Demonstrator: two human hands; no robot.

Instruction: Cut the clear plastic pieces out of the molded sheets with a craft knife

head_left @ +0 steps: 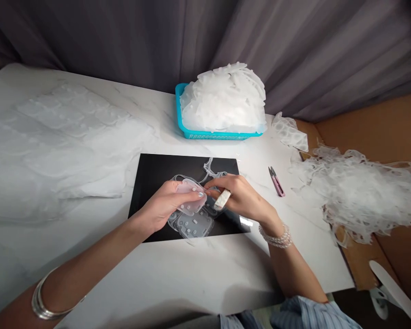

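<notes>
Translucent white, rounded flat plastic piece point(191, 208), above black rectangular mat point(149, 178): pinched in left hand point(162, 201). Right hand's point(243, 194) fingers narrowed at its edge; grip indeterminable. Advisable: support close to edge, avoid bending.

mat point(149, 183), basket point(179, 109), snips point(277, 185) on table point(212, 269)

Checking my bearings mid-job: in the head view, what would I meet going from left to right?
Spread of translucent sheets, left hand, right hand, pink-handled snips, tangled heap of translucent scraps.
</notes>
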